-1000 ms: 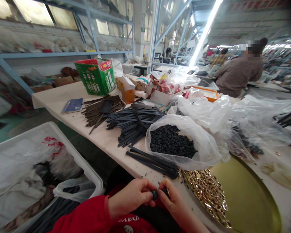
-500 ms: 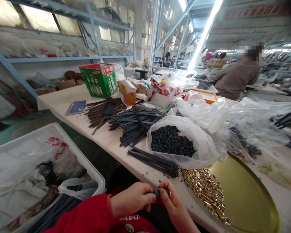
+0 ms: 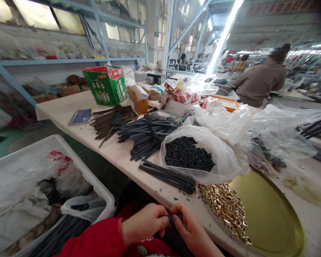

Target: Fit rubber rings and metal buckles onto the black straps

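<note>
While both hands sit low at the table edge, little has shifted in the last second.
Hands: left hand (image 3: 144,226) and right hand (image 3: 188,228) both pinch 1 small black piece (image 3: 173,218) between their fingertips, as they did 1 s ago.
Change: the hands have dropped slightly toward the lap; the grip looks the same.
Meaning: the fitting of that piece seems unfinished, judging by the unchanged hold.
Nearby: bag of black rings (image 3: 188,157), black strips (image 3: 168,176), gold tray (image 3: 270,214) with brass bits.
</note>
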A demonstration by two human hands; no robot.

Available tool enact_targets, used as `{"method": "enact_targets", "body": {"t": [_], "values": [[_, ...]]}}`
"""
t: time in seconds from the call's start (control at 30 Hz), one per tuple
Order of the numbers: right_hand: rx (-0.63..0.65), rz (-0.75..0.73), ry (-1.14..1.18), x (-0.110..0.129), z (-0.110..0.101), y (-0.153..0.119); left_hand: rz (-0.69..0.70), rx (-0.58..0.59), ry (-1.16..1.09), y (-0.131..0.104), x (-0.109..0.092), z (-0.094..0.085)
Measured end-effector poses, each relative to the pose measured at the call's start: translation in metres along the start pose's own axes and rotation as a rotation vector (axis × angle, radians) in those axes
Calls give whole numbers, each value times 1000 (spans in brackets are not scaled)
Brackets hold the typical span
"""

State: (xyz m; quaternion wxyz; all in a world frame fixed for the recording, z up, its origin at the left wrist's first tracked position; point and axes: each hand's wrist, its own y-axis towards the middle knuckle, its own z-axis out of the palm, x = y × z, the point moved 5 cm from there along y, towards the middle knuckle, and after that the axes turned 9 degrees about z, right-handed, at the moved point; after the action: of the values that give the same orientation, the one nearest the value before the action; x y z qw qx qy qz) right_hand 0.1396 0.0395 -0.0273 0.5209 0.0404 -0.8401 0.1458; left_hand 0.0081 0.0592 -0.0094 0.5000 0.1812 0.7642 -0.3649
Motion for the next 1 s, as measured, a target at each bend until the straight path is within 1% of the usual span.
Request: {"method": "enact_targets", "body": {"t": [0.1,0.17,0.27,0.37,0.47,0.57,0.73,0.87,1.0], "values": [[13,23,142,-3,1,0,-5,18,2,1,-5,-3],[5,53,182,-6,0,1,5,67,-10,1,-8,-4],[0,29,159,-6,-3,1,15,114,-25,1,-8,-6],[45,-2,142,-3,-5,1,13,95,-27,2,-6,-4],[71,11,134,-3,-4,1,45,95,-33,3,-8,-1],[47,23,83,-2,-4,2,55,85,22,2,-10,-1],[14,75,-58,-3,-7,3,73,0,164,-1,-13,-9],[-56,8,-172,-2,-6,-1,77,-6,184,-3,-17,-5],[-82,-67,-249,-1,0,-5,87,-29,176,-4,-18,-1]]}}
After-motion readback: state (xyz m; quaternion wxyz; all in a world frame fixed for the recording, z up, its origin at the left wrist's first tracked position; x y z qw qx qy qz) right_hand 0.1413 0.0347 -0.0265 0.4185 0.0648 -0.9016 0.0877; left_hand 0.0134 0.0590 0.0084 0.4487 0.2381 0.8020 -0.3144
